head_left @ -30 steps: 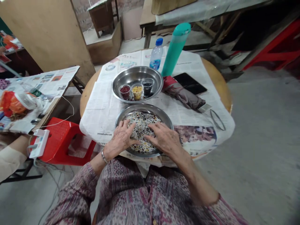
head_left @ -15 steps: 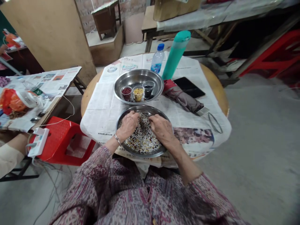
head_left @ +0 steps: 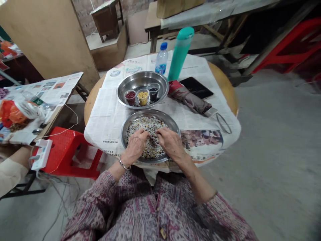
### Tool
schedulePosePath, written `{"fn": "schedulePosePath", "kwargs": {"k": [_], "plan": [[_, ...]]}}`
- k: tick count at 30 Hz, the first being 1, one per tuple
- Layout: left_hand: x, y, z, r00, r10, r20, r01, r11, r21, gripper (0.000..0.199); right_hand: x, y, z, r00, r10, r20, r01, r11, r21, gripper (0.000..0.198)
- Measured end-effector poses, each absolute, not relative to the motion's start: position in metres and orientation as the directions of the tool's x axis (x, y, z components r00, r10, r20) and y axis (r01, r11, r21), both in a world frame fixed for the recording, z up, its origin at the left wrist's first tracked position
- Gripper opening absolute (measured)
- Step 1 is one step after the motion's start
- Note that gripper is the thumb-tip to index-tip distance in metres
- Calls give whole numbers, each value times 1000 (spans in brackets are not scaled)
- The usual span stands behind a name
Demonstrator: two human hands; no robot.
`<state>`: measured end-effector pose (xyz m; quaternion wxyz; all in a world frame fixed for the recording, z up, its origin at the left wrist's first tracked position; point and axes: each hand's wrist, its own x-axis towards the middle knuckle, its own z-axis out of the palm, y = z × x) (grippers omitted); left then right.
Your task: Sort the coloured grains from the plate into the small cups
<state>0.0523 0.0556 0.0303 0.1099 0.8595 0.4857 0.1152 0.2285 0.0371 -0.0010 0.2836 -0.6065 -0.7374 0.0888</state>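
Your left hand (head_left: 135, 147) and right hand (head_left: 170, 144) rest curled, fingertips pinching into the mixed beans (head_left: 147, 129) in the near steel tray (head_left: 173, 124) at the desk's six o'clock; whether either grips a bean, you cannot tell. The tray overhangs toward you; a heavy press could tip it.

The place looked like a plain workshop or storeroom put to use for handwork rather than a home. The floor (head_left: 276, 134) was bare grey concrete, a brick wall (head_left: 85, 10) showed at the back, and a large plywood board (head_left: 50, 36) leaned beside rough wooden benches (head_left: 150, 20), one draped in plastic sheeting (head_left: 213, 11). A round wooden table (head_left: 225, 90) and a neighbouring side table (head_left: 50, 90) were both covered in newspaper, with a red plastic stool (head_left: 67, 150) and loose cables (head_left: 57, 204) between them and red metal frames (head_left: 288, 50) stacked at the right.
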Motion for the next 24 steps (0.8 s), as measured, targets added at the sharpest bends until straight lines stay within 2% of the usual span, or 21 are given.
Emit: {"fn": "schedulePosePath", "kwargs": {"k": [4, 6, 9, 11, 14, 19, 22, 24], "plan": [[47, 67, 37, 441, 878, 184, 842, -476, 255, 17, 226, 35, 3, -8, 909, 416, 868, 213, -448, 35], [53, 74, 40, 467, 859, 210, 831, -507, 228, 27, 223, 34, 5, 21, 901, 434, 896, 176, -409, 35], [69, 86, 41, 518, 831, 202, 814, -552, 182, 45, 219, 34, 8, 32, 919, 394, 931, 116, -347, 32], [80, 93, 42, 547, 820, 166, 803, -571, 174, 38, 218, 34, 9, 18, 943, 334, 940, 97, -326, 27], [88, 96, 44, 594, 799, 91, 773, -599, 209, 27, 219, 34, 8, 0, 956, 294, 924, 113, -366, 28], [72, 73, 56, 594, 804, 1, 781, -577, 237, 26, 222, 34, 5, 0, 934, 357, 866, 178, -467, 33], [55, 48, 66, 583, 811, -44, 797, -560, 227, 14, 222, 33, 7, 0, 918, 397, 855, 206, -477, 30], [47, 33, 70, 629, 775, -66, 764, -600, 239, 21, 222, 33, 10, -34, 914, 405, 847, 241, -473, 23]]}}
